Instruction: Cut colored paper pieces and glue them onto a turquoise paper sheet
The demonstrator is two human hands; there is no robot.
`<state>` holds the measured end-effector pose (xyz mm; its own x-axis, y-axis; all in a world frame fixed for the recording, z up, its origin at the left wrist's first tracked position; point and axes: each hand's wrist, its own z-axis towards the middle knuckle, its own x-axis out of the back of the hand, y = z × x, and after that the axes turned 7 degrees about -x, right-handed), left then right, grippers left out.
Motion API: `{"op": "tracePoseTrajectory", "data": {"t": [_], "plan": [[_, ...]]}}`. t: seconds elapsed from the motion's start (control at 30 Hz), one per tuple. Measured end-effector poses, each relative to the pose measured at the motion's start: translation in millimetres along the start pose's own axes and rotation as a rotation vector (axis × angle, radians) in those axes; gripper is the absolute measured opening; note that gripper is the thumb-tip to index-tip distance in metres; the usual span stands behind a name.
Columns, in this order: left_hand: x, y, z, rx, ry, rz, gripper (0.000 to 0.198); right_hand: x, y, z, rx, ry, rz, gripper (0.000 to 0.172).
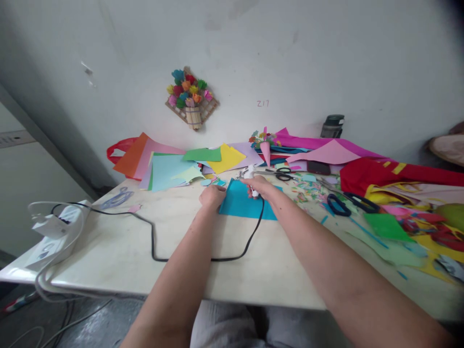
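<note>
A bright blue sheet point(239, 205) lies in front of me on the table, and whether it is paper or felt I cannot tell. At its left edge is my left hand point(213, 196), fingers closed on the sheet's edge. My right hand point(260, 186) is wrapped round a white hot glue gun point(254, 191) above the sheet. A black cord point(250, 244) runs from the glue gun under my forearm toward the left. The gun's nozzle is too small to make out.
At the left stands a white power strip point(54, 237). Coloured paper sheets point(168, 171) lie along the wall. On the right are black-handled scissors point(353, 203), paper scraps point(308, 188) and red fabric point(373, 179). A paper-flower bouquet point(266, 145) and a dark bottle point(332, 126) stand at the back.
</note>
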<state>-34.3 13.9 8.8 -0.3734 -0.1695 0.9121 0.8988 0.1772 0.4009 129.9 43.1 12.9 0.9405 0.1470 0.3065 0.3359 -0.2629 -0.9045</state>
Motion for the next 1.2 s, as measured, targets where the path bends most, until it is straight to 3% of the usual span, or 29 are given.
{"op": "tracePoseTrajectory", "data": {"t": [1.2], "plan": [[-1.2, 0.1, 1.4, -0.02, -0.02, 0.048, 0.029, -7.8, -5.6, 3.2, -0.008, 0.086, -0.03, 0.033]]}}
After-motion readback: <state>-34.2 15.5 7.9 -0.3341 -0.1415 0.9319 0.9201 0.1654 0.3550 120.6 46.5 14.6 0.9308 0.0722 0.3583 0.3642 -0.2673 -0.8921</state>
